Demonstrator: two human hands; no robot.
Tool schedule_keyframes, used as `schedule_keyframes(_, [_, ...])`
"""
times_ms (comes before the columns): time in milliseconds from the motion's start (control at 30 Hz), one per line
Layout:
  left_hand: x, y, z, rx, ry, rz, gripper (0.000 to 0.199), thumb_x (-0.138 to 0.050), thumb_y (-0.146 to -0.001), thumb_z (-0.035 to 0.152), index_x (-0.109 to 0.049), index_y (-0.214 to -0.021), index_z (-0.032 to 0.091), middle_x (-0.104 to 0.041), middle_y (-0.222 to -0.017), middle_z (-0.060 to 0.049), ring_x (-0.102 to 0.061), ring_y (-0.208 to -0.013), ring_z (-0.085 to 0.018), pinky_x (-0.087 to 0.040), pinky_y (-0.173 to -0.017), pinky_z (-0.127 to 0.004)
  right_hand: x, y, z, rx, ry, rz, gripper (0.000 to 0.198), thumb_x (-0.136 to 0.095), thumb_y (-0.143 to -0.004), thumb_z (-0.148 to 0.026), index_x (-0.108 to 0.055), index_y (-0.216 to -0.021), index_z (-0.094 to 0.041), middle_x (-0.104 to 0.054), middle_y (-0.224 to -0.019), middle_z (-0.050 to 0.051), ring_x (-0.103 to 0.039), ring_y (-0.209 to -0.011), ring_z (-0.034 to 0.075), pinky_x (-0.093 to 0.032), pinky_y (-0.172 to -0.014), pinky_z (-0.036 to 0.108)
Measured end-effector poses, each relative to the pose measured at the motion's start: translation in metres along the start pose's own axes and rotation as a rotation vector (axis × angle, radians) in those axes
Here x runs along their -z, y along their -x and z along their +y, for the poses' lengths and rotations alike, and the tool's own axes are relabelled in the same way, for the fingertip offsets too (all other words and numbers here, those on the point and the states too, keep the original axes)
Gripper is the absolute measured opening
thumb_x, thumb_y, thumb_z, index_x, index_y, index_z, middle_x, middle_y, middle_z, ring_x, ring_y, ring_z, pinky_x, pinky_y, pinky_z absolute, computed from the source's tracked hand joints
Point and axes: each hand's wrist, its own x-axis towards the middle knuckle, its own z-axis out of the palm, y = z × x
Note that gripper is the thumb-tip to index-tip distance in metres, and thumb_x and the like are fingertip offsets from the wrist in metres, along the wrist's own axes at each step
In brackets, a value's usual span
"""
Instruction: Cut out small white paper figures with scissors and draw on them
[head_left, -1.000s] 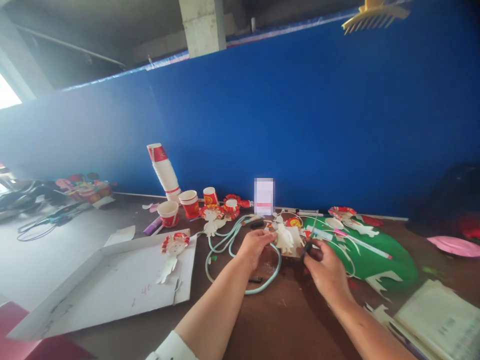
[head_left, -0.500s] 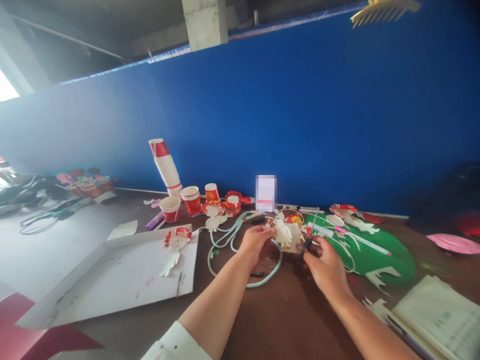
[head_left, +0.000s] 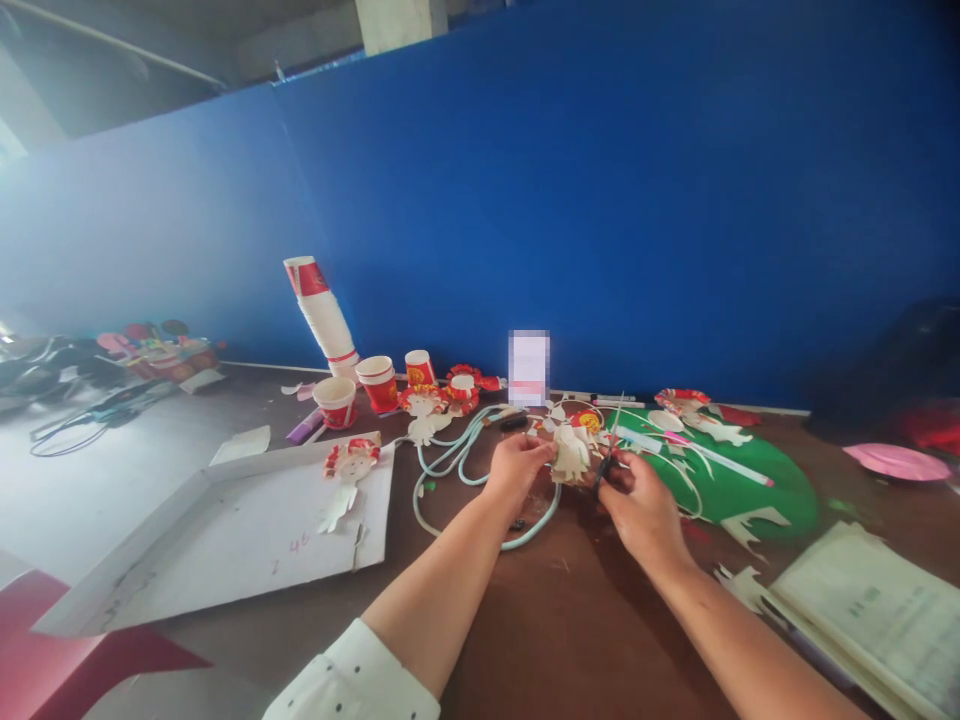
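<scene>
Here the left hand (head_left: 517, 470) pinches a cutout (head_left: 572, 455) while the right hand (head_left: 646, 508) grips scissors (head_left: 604, 466) just beside it, near a green sheet (head_left: 784, 482).

Bare table (head_left: 562, 640) leaves passage between the forearms (head_left: 442, 590) up to the scissors (head_left: 604, 467) and looped cable (head_left: 525, 541), while a notebook (head_left: 862, 600) blocks the right.

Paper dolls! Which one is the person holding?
The pale doll in the left hand, beside the scissors in the right hand. Only it is held; the red-frilled dolls, like the one in the white tray, lie apart from both hands.
</scene>
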Motion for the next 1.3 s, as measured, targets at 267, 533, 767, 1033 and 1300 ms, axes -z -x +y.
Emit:
schedule_keyframes(267, [-0.0030,0.0022,0.0008,-0.054,-0.198,0.076,0.028,-0.074,-0.064,0.038,-0.058,-0.065,0.015,-0.052,-0.052,0.003,-0.042,-0.047,-0.008,-0.030,-0.049,-0.022,-0.0038,-0.0016,0.0059,-0.004,-0.142,-0.066,0.051,-0.066,-0.061,-0.032,-0.053,-0.108,-0.020,-0.071,-0.094,0.008,-0.068,-0.073,0.023,-0.056,-0.053,0.030])
schedule_keyframes(533, [-0.0015,0.0026,0.0025,-0.146,-0.303,0.077,0.018,-0.069,-0.070,0.032,-0.063,-0.074,0.015,-0.059,-0.061,0.000,-0.050,-0.056,-0.010,-0.038,-0.056,-0.023,-0.0037,-0.0006,0.0046,-0.012,-0.162,-0.080,0.051,-0.068,-0.060,-0.034,-0.054,-0.107,-0.020,-0.072,-0.095,0.008,-0.070,-0.079,0.025,-0.057,-0.054,0.030])
schedule_keyframes(767, [0.0000,0.0016,0.0001,-0.242,-0.310,0.089,0.018,-0.069,-0.070,0.023,-0.060,-0.085,0.016,-0.066,-0.076,-0.003,-0.059,-0.068,-0.013,-0.043,-0.064,-0.023,-0.0035,-0.0025,0.0069,-0.003,-0.146,-0.080,0.054,-0.072,-0.060,-0.036,-0.055,-0.109,-0.019,-0.073,-0.095,0.009,-0.071,-0.080,0.026,-0.057,-0.054,0.030])
schedule_keyframes(1033, [0.0020,0.0023,-0.0005,-0.320,-0.374,0.102,0.015,-0.067,-0.072,0.020,-0.060,-0.085,0.017,-0.068,-0.082,-0.004,-0.062,-0.077,-0.014,-0.046,-0.071,-0.025,-0.0027,-0.0004,0.0010,-0.043,-0.200,-0.078,0.051,-0.077,-0.060,-0.038,-0.057,-0.104,-0.020,-0.073,-0.091,0.007,-0.068,-0.067,0.023,-0.053,-0.046,0.028])
schedule_keyframes(1300, [-0.0039,0.0056,-0.0042,-0.297,-0.283,-0.006,0.018,-0.066,-0.074,0.017,-0.061,-0.091,0.016,-0.068,-0.081,-0.005,-0.063,-0.075,-0.015,-0.047,-0.069,-0.025,-0.0011,-0.0032,0.0095,-0.019,-0.093,-0.041,0.049,-0.074,-0.061,-0.036,-0.057,-0.104,-0.020,-0.073,-0.083,0.006,-0.064,-0.058,0.019,-0.049,-0.048,0.027])
